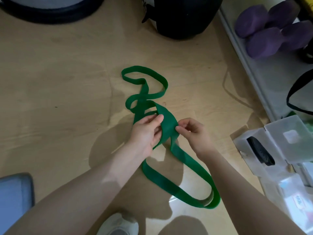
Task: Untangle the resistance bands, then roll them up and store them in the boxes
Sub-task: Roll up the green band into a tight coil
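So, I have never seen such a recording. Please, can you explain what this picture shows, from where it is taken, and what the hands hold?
No machine here: a person wears a camera on the head, looking down at the floor. The left hand and the right hand both hold a tangled green resistance band, which trails over the wooden floor. On the right stand clear plastic boxes; one holds a dark rolled band. Purple dumbbells lie farther back.

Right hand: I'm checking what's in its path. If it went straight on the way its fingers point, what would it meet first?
The right hand points left, pinching the green band. Past that fold, it would probably meet the left hand first, though depth is unclear.
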`<state>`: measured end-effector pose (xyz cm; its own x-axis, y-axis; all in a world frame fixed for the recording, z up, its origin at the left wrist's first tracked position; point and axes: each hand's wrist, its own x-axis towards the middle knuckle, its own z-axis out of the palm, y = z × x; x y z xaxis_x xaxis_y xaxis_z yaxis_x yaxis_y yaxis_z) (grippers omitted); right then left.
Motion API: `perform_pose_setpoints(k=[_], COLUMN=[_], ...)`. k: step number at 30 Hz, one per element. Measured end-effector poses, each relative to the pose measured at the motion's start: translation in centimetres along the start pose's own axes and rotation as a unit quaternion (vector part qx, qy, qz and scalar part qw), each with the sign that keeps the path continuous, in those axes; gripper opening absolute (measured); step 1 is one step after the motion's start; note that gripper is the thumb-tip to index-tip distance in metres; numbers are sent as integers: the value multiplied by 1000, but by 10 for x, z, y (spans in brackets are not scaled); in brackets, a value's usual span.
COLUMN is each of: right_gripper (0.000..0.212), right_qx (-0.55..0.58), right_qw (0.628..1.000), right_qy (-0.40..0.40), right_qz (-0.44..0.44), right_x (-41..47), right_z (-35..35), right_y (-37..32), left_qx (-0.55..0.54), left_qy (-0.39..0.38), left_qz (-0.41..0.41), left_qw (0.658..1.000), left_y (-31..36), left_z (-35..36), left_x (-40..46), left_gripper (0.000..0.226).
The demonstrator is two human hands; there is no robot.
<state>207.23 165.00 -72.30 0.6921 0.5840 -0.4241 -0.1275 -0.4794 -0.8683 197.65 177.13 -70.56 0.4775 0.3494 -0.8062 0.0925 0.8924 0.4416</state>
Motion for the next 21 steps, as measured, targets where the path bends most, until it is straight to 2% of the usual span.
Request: perform_pose_setpoints(k=[2,4,7,9,12,14,18,21], right_gripper=[12,15,14,13,16,14,16,21], right_qx=[13,35,148,206,226,244,305,264], right_qw=[1000,999,988,976,968,961,950,964], right_qy=[-12,10,21,16,89,114,39,19], right_qz=[5,8,47,66,62,64,49,-19], right_x=[-1,0,-5,-10,-13,-15,-23,-32], right_z=[2,8,21,30,39,40,21,-2], right_y=[0,0,4,7,4,-3,-29,-61], left_qx=[-25,-30,15,-13,-96,-110,-106,-73], left_qy=[-3,-9,-17,-26,-47,-49,-68,-86], left_qz=[0,1,14,21,22,32,58,92], left_qw=[1000,999,1000,999,994,992,990,989], left_y=[-3,-5,-11,-15,-19,-18,0,20], left_z=[0,0,-1,0,5,11,30,54], left_x=[2,2,3,-1,-9,-15,-29,-43], left_gripper=[11,16,22,23,30,28,25,29])
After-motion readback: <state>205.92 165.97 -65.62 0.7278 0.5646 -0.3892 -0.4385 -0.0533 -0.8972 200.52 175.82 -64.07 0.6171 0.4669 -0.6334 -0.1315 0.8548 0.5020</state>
